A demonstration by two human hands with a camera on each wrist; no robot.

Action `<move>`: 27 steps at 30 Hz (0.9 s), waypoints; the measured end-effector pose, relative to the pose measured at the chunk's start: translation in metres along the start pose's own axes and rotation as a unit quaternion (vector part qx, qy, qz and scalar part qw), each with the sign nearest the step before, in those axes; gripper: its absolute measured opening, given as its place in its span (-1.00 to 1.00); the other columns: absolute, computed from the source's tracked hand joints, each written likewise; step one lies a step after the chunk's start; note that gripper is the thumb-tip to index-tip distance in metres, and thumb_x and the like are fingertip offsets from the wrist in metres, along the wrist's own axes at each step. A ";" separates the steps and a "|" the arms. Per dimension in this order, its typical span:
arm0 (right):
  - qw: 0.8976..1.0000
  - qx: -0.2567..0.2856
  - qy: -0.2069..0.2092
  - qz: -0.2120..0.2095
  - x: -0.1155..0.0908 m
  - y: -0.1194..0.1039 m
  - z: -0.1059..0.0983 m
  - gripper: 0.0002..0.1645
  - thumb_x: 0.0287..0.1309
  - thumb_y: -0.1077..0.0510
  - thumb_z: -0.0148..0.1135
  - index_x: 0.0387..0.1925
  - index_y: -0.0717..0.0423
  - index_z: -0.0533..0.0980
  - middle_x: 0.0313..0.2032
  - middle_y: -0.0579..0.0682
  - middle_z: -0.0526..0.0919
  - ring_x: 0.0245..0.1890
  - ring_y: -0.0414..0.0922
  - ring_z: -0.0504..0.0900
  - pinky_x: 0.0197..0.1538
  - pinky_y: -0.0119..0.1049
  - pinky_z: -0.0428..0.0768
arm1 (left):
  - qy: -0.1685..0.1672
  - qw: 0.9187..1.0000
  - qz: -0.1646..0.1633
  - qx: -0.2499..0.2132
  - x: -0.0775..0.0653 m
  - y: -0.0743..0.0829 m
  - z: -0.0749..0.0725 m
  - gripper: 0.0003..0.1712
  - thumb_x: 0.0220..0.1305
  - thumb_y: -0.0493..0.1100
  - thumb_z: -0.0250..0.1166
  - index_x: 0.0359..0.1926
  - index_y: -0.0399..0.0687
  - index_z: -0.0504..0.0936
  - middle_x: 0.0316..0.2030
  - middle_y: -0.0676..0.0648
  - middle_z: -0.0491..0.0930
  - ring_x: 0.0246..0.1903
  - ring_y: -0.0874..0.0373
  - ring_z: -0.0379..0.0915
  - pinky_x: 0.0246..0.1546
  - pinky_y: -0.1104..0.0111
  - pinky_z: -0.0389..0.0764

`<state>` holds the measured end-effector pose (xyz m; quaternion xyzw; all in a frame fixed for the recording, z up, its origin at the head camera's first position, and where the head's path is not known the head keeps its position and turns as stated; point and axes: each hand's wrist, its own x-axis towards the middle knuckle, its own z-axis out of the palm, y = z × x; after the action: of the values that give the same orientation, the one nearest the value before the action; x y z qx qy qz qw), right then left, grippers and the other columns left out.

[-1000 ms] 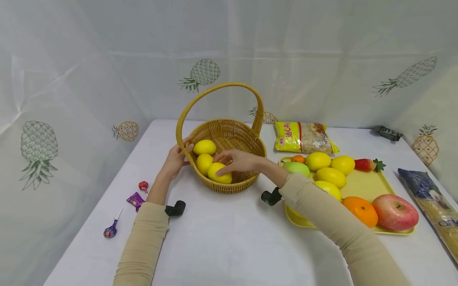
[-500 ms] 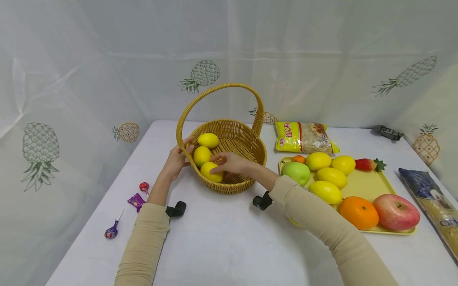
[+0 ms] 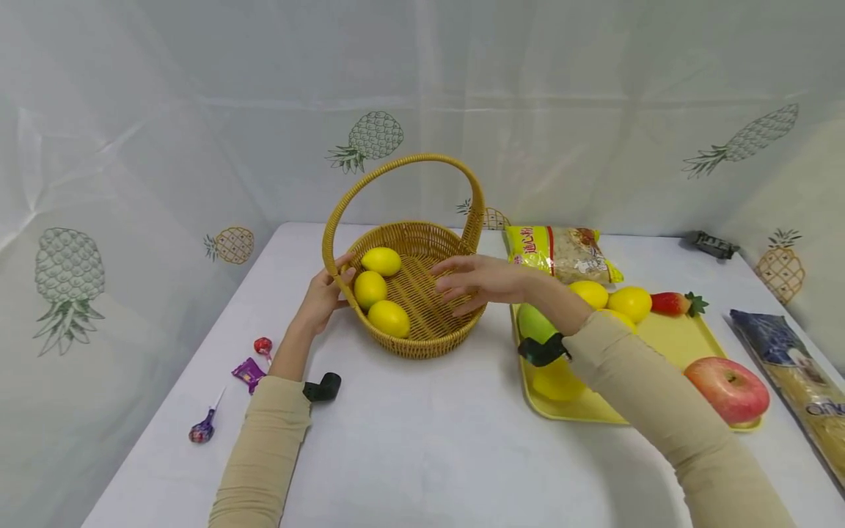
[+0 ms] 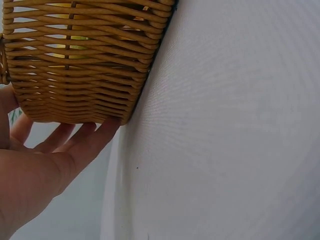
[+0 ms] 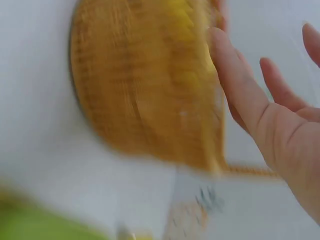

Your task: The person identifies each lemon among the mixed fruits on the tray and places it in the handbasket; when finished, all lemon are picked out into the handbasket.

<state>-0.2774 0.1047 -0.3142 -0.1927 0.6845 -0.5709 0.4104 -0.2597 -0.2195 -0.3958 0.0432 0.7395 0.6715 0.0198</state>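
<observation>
A round woven wicker basket [image 3: 422,348] with a tall arched handle stands on the white table. Three yellow lemons [image 3: 389,319] lie along its left inside. My left hand [image 3: 321,299] grips the basket's left side near the foot of the handle; in the left wrist view, its fingers [image 4: 82,150] lie against the outer weave, while the thumb tip is out of sight. Over the basket's right part hovers my right hand [image 3: 485,280], fingers spread and holding nothing. Blur covers the basket [image 5: 135,80] in the right wrist view.
Right of the basket, a yellow tray [image 3: 673,341] bears several lemons, a green fruit [image 3: 533,323], a red apple [image 3: 728,389] and a strawberry [image 3: 670,303], partly behind my right arm. Two food bags [image 3: 561,253] [image 3: 802,381] lie nearby. Lollipops [image 3: 202,427] and a purple-wrapped candy [image 3: 249,372] lie left.
My right hand has let go of a lemon, after shifting it left inside the basket, and has moved up and right. The left hand stays at the basket's side.
</observation>
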 end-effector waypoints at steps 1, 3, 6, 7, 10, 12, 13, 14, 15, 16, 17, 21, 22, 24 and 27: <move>1.000 0.000 0.004 -0.005 -0.011 -0.002 -0.009 -0.37 0.44 0.17 0.02 0.42 0.20 0.09 0.31 0.33 0.21 0.29 0.24 0.25 0.18 0.10 0.44 | -0.001 1.000 -0.001 0.001 0.000 0.000 0.000 -0.43 0.53 -0.10 -0.02 0.48 -0.01 0.15 0.41 -0.21 0.13 0.28 -0.15 0.17 0.10 -0.08 0.45; 1.000 -0.006 0.025 -0.014 -0.033 -0.005 -0.027 -0.36 0.45 0.16 0.00 0.43 0.21 0.06 0.26 0.32 0.25 0.24 0.19 0.32 0.15 0.05 0.48 | -0.001 1.000 -0.004 0.001 0.001 0.000 -0.001 -0.42 0.52 -0.08 -0.01 0.48 0.01 0.15 0.41 -0.20 0.13 0.28 -0.14 0.17 0.10 -0.06 0.45; 0.997 -0.020 0.074 -0.016 -0.067 -0.008 -0.054 -0.36 0.45 0.14 -0.01 0.43 0.19 0.05 0.22 0.26 0.31 0.17 0.08 0.42 0.16 0.05 0.47 | -0.003 1.000 -0.013 -0.006 -0.001 0.005 0.000 -0.41 0.53 -0.11 -0.02 0.49 -0.03 0.12 0.42 -0.22 0.10 0.30 -0.16 0.14 0.12 -0.08 0.43; 0.995 -0.030 0.093 -0.014 -0.078 -0.009 -0.063 -0.36 0.45 0.12 -0.01 0.42 0.17 0.05 0.22 0.25 0.31 0.15 0.05 0.44 0.16 0.04 0.47 | -0.004 1.000 -0.016 -0.007 -0.002 0.008 0.001 -0.41 0.53 -0.13 -0.03 0.49 -0.05 0.11 0.42 -0.23 0.10 0.30 -0.17 0.13 0.13 -0.09 0.41; 0.989 -0.051 0.136 -0.016 -0.110 -0.008 -0.090 -0.41 0.48 0.07 -0.05 0.42 0.09 0.07 0.21 0.13 0.34 0.12 -0.04 0.47 0.17 0.01 0.48 | -0.005 1.000 -0.015 -0.004 -0.002 0.007 0.001 -0.41 0.52 -0.12 -0.01 0.49 -0.05 0.12 0.42 -0.22 0.11 0.30 -0.16 0.15 0.07 0.01 0.48; 0.986 -0.069 0.147 -0.027 -0.130 -0.002 -0.109 -0.48 0.50 0.04 -0.11 0.39 -0.02 0.13 0.20 0.05 0.36 0.11 -0.10 0.48 0.13 -0.08 0.52 | -0.005 1.000 -0.010 0.003 -0.001 0.004 0.001 -0.40 0.52 -0.09 -0.01 0.49 -0.04 0.13 0.41 -0.22 0.13 0.29 -0.16 0.17 0.05 0.04 0.51; 0.986 -0.067 0.150 -0.034 -0.138 0.002 -0.118 -0.53 0.51 0.03 -0.13 0.36 -0.08 0.16 0.17 0.00 0.38 0.10 -0.12 0.48 0.12 -0.12 0.53 | -0.004 1.000 -0.007 0.005 0.000 0.002 0.000 -0.40 0.52 -0.06 0.00 0.49 -0.01 0.14 0.40 -0.21 0.14 0.28 -0.15 0.17 0.05 0.05 0.51; 0.986 -0.067 0.149 -0.041 -0.146 0.007 -0.126 -0.57 0.52 0.03 -0.16 0.33 -0.15 0.19 0.15 -0.05 0.41 0.09 -0.15 0.49 0.11 -0.16 0.54 | -0.003 1.000 -0.004 0.005 0.002 -0.001 -0.001 -0.39 0.51 -0.04 0.01 0.48 0.01 0.15 0.40 -0.20 0.15 0.28 -0.14 0.18 0.05 0.06 0.51; 0.985 -0.069 0.151 -0.044 -0.153 0.012 -0.134 -0.61 0.52 0.04 -0.18 0.30 -0.22 0.22 0.12 -0.11 0.43 0.08 -0.18 0.50 0.08 -0.21 0.56 | -0.004 1.000 -0.005 0.003 0.001 -0.001 -0.001 -0.39 0.51 -0.04 0.01 0.49 0.01 0.14 0.40 -0.20 0.15 0.28 -0.15 0.17 0.07 0.02 0.49; 0.984 -0.070 0.155 -0.044 -0.160 0.018 -0.142 -0.64 0.53 0.04 -0.20 0.26 -0.27 0.24 0.10 -0.13 0.44 0.07 -0.20 0.50 0.08 -0.22 0.56 | -0.004 1.000 -0.005 0.000 0.001 0.000 -0.001 -0.39 0.50 -0.03 0.02 0.49 0.01 0.14 0.40 -0.20 0.14 0.29 -0.15 0.16 0.10 -0.02 0.46; 0.984 -0.071 0.158 -0.044 -0.165 0.024 -0.149 -0.66 0.53 0.04 -0.21 0.24 -0.30 0.26 0.09 -0.16 0.46 0.07 -0.22 0.51 0.07 -0.23 0.56 | -0.004 1.000 -0.005 -0.002 0.001 0.000 -0.001 -0.38 0.50 -0.03 0.02 0.49 0.00 0.13 0.40 -0.21 0.14 0.29 -0.15 0.16 0.12 -0.07 0.43; 0.978 -0.077 0.192 -0.010 -0.182 0.046 -0.171 -0.68 0.53 0.02 -0.20 0.21 -0.34 0.25 0.05 -0.25 0.48 0.03 -0.27 0.53 0.05 -0.21 0.58 | -0.005 1.000 -0.005 0.001 0.000 0.000 0.000 -0.37 0.50 -0.01 0.02 0.49 0.02 0.13 0.40 -0.20 0.14 0.28 -0.16 0.17 0.13 -0.09 0.41; 0.977 -0.078 0.200 0.001 -0.185 0.050 -0.175 -0.68 0.52 0.01 -0.19 0.21 -0.33 0.24 0.04 -0.25 0.48 0.02 -0.28 0.53 0.06 -0.19 0.57 | -0.004 1.000 -0.005 0.004 0.000 0.000 0.000 -0.37 0.50 0.00 0.02 0.49 0.02 0.13 0.41 -0.20 0.14 0.28 -0.15 0.17 0.12 -0.08 0.41; 0.973 -0.082 0.213 0.023 -0.190 0.058 -0.183 -0.69 0.52 -0.02 -0.17 0.21 -0.31 0.22 0.04 -0.25 0.46 0.01 -0.27 0.53 0.09 -0.13 0.56 | -0.004 1.000 -0.006 0.007 0.000 0.000 0.000 -0.37 0.50 0.00 0.01 0.49 0.02 0.12 0.41 -0.20 0.13 0.28 -0.15 0.17 0.11 -0.07 0.43; 0.969 -0.094 0.223 0.051 -0.193 0.068 -0.190 -0.60 0.50 -0.06 -0.13 0.28 -0.19 0.20 0.16 -0.09 0.40 0.12 -0.12 0.47 0.16 0.00 0.49 | -0.004 1.000 -0.006 0.008 -0.001 0.000 0.000 -0.37 0.50 -0.01 0.02 0.49 0.01 0.12 0.42 -0.20 0.11 0.30 -0.14 0.15 0.11 -0.06 0.44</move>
<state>-0.2984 0.3832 -0.3095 -0.0624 0.8182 -0.5110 0.2560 -0.2591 -0.2193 -0.3961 0.0413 0.7449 0.6653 0.0267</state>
